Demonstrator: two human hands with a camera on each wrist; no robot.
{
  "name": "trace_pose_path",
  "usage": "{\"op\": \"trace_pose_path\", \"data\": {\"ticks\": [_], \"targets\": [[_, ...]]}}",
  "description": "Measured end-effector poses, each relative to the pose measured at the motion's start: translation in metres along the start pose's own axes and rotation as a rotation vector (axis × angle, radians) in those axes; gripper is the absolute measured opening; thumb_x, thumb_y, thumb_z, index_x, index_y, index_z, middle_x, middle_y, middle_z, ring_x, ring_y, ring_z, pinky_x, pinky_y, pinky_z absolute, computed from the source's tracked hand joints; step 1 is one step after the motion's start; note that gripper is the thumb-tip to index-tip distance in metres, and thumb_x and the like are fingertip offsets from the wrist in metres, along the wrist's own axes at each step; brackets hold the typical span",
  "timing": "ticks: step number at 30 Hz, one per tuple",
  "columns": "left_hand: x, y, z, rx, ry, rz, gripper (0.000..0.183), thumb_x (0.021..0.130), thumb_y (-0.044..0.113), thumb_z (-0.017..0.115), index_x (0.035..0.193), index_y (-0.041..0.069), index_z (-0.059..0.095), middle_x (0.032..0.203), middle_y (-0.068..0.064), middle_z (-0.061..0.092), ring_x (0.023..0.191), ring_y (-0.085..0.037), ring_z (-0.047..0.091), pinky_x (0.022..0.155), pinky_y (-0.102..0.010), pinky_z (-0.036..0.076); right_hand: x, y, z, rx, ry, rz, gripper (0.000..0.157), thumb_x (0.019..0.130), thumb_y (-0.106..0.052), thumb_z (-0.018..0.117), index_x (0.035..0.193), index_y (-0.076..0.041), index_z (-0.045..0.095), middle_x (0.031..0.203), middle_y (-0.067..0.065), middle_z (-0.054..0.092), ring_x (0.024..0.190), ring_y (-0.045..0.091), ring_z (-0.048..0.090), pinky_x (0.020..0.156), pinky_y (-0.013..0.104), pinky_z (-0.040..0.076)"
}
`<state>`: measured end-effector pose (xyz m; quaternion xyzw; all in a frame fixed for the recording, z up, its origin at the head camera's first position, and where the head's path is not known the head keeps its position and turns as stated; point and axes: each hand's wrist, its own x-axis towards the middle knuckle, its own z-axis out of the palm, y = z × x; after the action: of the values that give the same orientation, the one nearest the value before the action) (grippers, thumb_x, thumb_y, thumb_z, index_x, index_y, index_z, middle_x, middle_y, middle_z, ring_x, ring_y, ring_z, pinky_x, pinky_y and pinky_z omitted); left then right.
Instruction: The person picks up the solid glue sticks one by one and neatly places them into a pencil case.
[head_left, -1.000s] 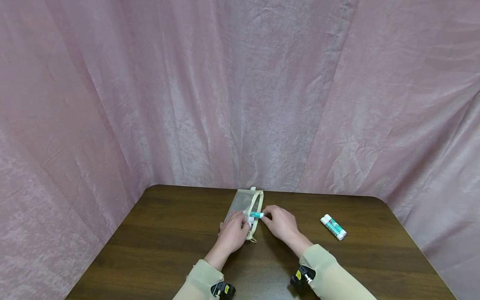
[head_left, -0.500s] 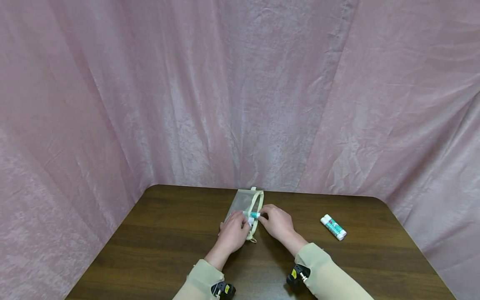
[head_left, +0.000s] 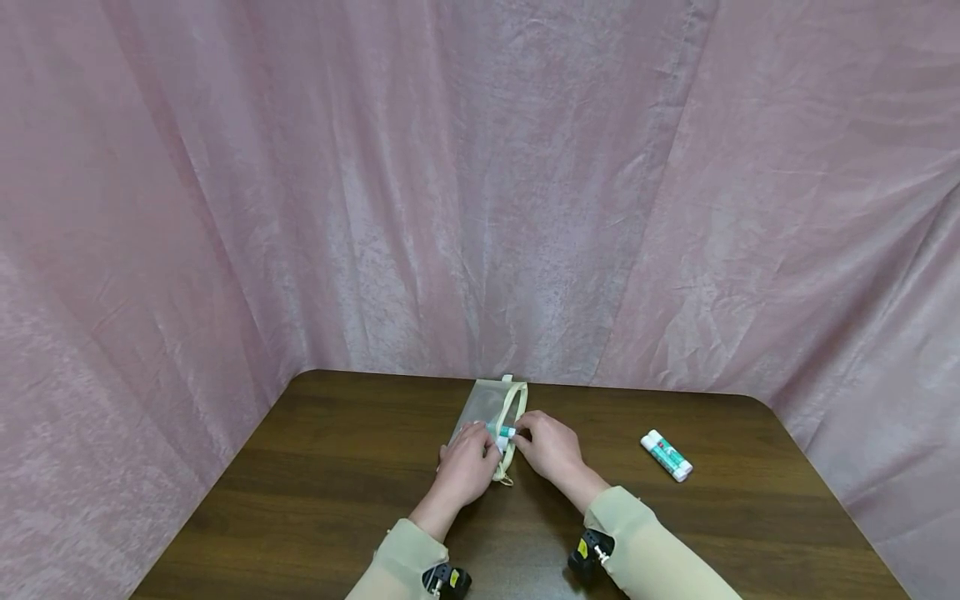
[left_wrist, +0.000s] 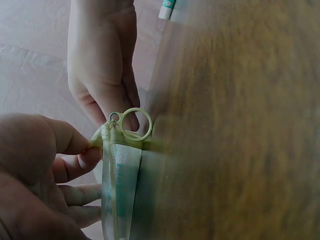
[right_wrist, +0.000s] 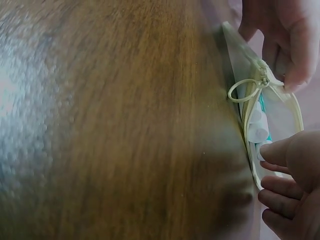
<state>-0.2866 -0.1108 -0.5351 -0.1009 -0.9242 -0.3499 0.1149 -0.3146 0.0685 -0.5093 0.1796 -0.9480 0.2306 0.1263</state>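
A see-through zip pouch (head_left: 478,402) with a pale yellow edge lies on the table, its mouth towards the right. My left hand (head_left: 467,462) pinches the mouth's yellow edge between thumb and forefinger. At the opening, my right hand (head_left: 553,448) pinches the white end of a teal-and-white glue stick (head_left: 507,432), whose other end is inside the pouch. More white glue stick ends (right_wrist: 258,131) show within the gaping mouth in the right wrist view. A pale ring (left_wrist: 150,125) hangs from the zip pull close to my left fingertips.
Two more glue sticks (head_left: 667,455) lie side by side on the wooden table (head_left: 360,467), right of my right hand. A pink curtain (head_left: 480,208) hangs behind the table's far edge. Each sleeve carries a black wrist camera (head_left: 590,550).
My right hand has moved left, sliding the glue stick further into the pouch, so less of it sticks out. The left hand and the two loose glue sticks stay where they were.
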Motion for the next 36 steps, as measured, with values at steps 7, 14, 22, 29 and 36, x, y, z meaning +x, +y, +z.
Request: {"op": "trace_pose_path", "data": {"ticks": [7,14,22,29,36], "targets": [[0.002,-0.002,0.002,-0.002,0.011,0.011,0.021,0.101,0.021,0.06,0.08,0.019,0.058,0.149,-0.016,0.067,0.15,-0.046,0.051,0.101,-0.094,0.032,0.001,-0.002,0.002,0.005,-0.001,0.005,0.01,0.098,-0.019,0.084,0.107,-0.014,0.084,0.12,0.006,0.078,0.11,0.026,0.076,0.086,0.051,0.061],[0.006,-0.01,0.01,-0.009,0.028,0.006,0.021,0.098,0.021,0.061,0.078,0.022,0.056,0.151,-0.019,0.066,0.15,-0.047,0.051,0.101,-0.095,0.03,0.002,-0.002,0.005,0.006,-0.003,0.002,0.009,0.097,-0.017,0.084,0.106,-0.015,0.084,0.119,0.006,0.079,0.107,0.026,0.076,0.083,0.05,0.061],[-0.005,0.017,-0.014,-0.004,-0.012,0.014,0.017,0.1,0.016,0.059,0.083,0.014,0.059,0.149,-0.025,0.064,0.147,-0.053,0.051,0.098,-0.095,0.033,0.001,0.003,0.009,0.024,0.023,-0.05,0.01,0.099,-0.019,0.082,0.107,-0.014,0.083,0.116,0.007,0.078,0.102,0.025,0.076,0.079,0.05,0.061],[-0.007,0.026,-0.023,0.014,-0.045,-0.011,0.018,0.1,0.012,0.06,0.082,0.013,0.06,0.152,-0.026,0.063,0.15,-0.051,0.049,0.104,-0.093,0.031,0.003,-0.007,0.003,-0.008,-0.03,-0.017,0.012,0.098,-0.014,0.083,0.109,-0.011,0.083,0.117,0.009,0.078,0.104,0.027,0.076,0.081,0.05,0.061],[-0.009,0.026,-0.022,0.005,-0.027,-0.004,0.018,0.099,0.013,0.058,0.081,0.014,0.059,0.151,-0.027,0.063,0.149,-0.051,0.05,0.102,-0.094,0.032,0.002,-0.01,0.004,-0.055,-0.033,-0.038,0.011,0.098,-0.016,0.083,0.109,-0.014,0.083,0.113,0.007,0.077,0.1,0.028,0.076,0.078,0.05,0.061]]}}
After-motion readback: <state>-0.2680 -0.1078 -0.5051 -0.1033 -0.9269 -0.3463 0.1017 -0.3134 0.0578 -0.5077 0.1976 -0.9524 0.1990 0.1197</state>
